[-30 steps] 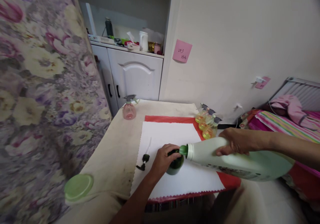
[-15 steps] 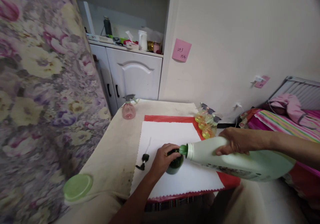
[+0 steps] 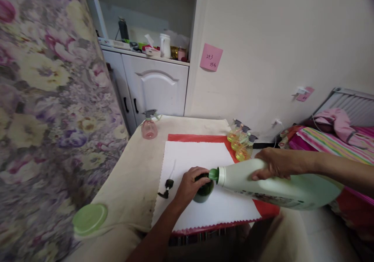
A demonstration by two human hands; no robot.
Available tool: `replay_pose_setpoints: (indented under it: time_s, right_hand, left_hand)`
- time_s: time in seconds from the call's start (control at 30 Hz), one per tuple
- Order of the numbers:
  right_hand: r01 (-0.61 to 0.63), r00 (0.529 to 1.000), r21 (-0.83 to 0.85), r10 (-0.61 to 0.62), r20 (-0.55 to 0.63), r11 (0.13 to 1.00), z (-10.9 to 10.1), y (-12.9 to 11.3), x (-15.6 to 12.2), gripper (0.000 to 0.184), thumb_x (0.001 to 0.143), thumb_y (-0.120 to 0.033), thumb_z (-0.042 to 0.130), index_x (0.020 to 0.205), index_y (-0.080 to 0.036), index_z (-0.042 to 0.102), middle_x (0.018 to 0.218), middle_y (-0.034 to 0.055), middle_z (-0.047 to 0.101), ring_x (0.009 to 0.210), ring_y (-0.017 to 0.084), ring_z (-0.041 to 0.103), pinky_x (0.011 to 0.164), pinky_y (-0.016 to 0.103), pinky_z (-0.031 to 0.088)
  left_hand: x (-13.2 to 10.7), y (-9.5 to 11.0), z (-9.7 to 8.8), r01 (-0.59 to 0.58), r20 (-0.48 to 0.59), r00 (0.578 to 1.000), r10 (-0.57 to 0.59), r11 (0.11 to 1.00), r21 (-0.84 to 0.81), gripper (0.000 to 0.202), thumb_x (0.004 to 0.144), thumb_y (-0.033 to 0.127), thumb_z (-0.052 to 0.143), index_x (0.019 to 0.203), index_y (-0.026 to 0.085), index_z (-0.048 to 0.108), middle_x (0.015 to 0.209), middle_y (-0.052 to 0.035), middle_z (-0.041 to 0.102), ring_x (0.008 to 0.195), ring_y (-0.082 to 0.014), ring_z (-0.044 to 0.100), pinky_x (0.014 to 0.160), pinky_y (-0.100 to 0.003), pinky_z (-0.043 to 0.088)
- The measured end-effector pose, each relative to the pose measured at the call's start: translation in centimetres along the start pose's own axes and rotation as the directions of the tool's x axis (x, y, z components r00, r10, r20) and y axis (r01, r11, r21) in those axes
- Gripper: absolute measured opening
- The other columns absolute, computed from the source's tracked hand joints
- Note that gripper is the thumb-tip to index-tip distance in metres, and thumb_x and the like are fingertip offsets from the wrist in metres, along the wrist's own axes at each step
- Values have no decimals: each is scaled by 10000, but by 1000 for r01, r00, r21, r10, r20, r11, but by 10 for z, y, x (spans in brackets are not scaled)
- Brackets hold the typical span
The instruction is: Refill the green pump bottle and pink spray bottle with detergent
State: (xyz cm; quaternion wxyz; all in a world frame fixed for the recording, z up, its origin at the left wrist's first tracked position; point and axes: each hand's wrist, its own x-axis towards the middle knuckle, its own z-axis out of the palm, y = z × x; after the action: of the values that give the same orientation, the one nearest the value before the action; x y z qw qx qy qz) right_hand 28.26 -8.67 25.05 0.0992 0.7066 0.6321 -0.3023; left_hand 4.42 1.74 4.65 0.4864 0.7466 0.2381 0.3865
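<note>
My left hand [image 3: 191,184] is closed around the top of a dark green bottle [image 3: 203,194], which stands on a white sheet [image 3: 224,211]. In my right hand [image 3: 270,164] is the handle of a large pale green jug [image 3: 286,190], tipped nearly level. Its green spout [image 3: 214,174] meets the bottle's mouth, which my fingers partly hide. Whether liquid is flowing I cannot tell. A dark pump head [image 3: 168,186] with a clear tube lies on the sheet, left of my left hand. A round green lid [image 3: 90,218] rests at the table's front left.
A pink spray bottle [image 3: 149,126] stands at the table's back left. Several spray bottles with yellow liquid [image 3: 241,141] crowd the right edge by the wall. Red paper [image 3: 195,138] lies under the white sheet. A floral curtain [image 3: 58,110] hangs at left; a bed [image 3: 336,137] is at right.
Both hands, the jug and the bottle keep nearly the same places. The whole view has shifted very slightly.
</note>
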Motion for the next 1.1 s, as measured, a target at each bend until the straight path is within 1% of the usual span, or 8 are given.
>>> replay_pose_setpoints:
  time_s: [0.17,0.4,0.7,0.83,1.1]
  right_hand:
    - [7,1000,3,-7,-4,1000,-1,2,0,593,695,-715,583,858,-149,649,673,40,642,457,118,516,385,227,377]
    - [19,1000,6,-20,5,1000,0,3,2,567,707,-694,586,846,-149,654,652,30,631,457,114,519,385,224,381]
    - [11,1000,-2,-11,12,1000,-3,-4,-2,525,722,-651,605,825,-139,655,670,35,639,479,117,530,391,216,389]
    - [9,1000,11,-9,18,1000,-2,-2,1,554,719,-675,594,846,-140,659,669,36,637,464,114,525,376,217,389]
    - [8,1000,20,-9,23,1000,-2,-2,0,570,711,-680,600,866,-135,668,674,46,639,477,121,527,385,226,390]
  left_hand:
    - [0,2,0,2,-2,1000,-2,1000,-3,185,774,238,682,952,252,734,969,-38,716,963,-215,630,893,-324,468]
    - [0,-1,1,-8,-11,1000,8,1000,2,193,774,254,679,959,257,734,974,-39,719,956,-218,635,886,-327,474]
    - [0,1,0,-9,-8,1000,9,1000,-2,180,774,252,674,944,254,733,967,-44,720,955,-220,632,886,-337,475]
    - [0,2,0,2,-9,1000,-2,1000,-3,181,773,252,670,943,251,731,971,-44,718,961,-223,630,894,-346,475]
    - [-1,1,1,2,-14,1000,-2,1000,-10,178,776,232,673,942,246,736,966,-42,715,958,-217,633,889,-327,464]
